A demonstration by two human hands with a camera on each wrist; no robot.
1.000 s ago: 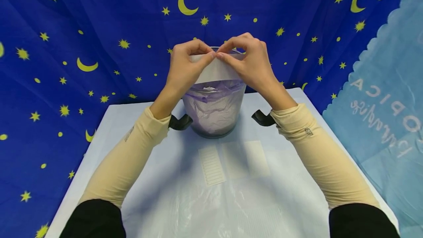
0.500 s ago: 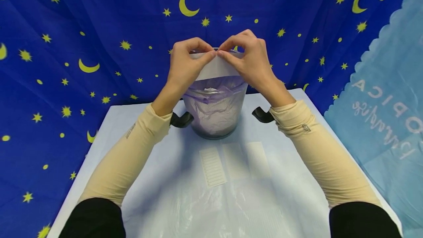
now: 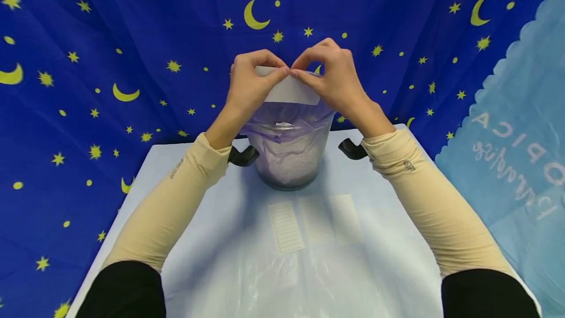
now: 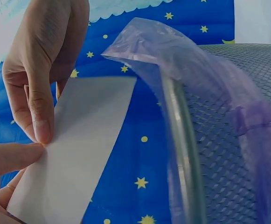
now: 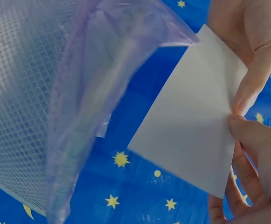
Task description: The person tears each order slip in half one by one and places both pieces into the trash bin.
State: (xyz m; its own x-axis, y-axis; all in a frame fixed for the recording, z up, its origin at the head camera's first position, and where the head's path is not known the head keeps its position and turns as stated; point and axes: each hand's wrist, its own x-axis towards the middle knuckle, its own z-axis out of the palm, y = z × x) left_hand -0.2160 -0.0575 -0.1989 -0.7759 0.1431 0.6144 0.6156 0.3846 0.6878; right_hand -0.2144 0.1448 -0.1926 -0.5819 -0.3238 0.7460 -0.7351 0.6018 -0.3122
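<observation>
In the head view my left hand [image 3: 249, 80] and right hand [image 3: 335, 75] pinch the upper edge of a white sheet of paper [image 3: 293, 91] between thumbs and forefingers. Their fingertips meet at the middle of that edge. Behind and below the sheet stands a mesh wastebasket [image 3: 289, 161], lined with a purple plastic bag [image 3: 295, 112] folded over its rim. Both wrist views show the paper [image 4: 74, 144] whole, apart from the bag and basket. A small white scrap [image 3: 283, 124] shows inside the basket.
On the pale tabletop [image 3: 212, 274] lie a lined paper slip [image 3: 286, 227] and two plain pale slips, a left one [image 3: 315, 217] and a right one [image 3: 346, 217]. A blue star-and-moon curtain [image 3: 185, 28] hangs behind. Black wrist mounts [image 3: 243, 157] jut inward beside the basket.
Both hands have risen slightly with the paper relative to the basket, so more of the purple bag shows beneath it. The head view has tilted up a little. Both pinches stay the same.
</observation>
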